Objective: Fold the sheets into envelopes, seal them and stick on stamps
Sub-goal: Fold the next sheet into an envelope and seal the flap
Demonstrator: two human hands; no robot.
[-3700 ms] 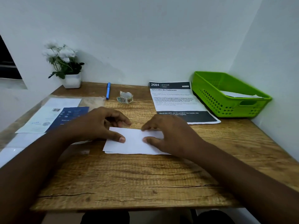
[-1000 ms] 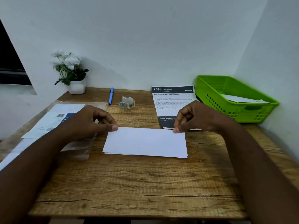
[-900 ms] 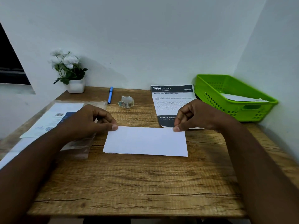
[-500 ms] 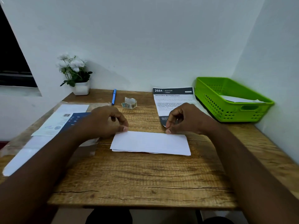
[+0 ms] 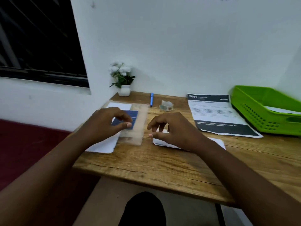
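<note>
Folded sheet (image 5: 216, 141) lies flat at centre frame, mostly hidden under the right hand (image 5: 175, 129); only its white edges show. Right fingers loosely curled above it, grasping nothing that I can see. Left hand (image 5: 104, 124), left of centre, hovers over a clear plastic sleeve (image 5: 138, 128) holding printed papers, fingers bent, thumb forward; whether it pinches the sleeve I cannot tell. Stamp roll (image 5: 166, 105) sits untouched further up. Green basket (image 5: 260, 111), right edge, holds white paper. Judgement: folding apparently done; sealing and stamping remain.
</note>
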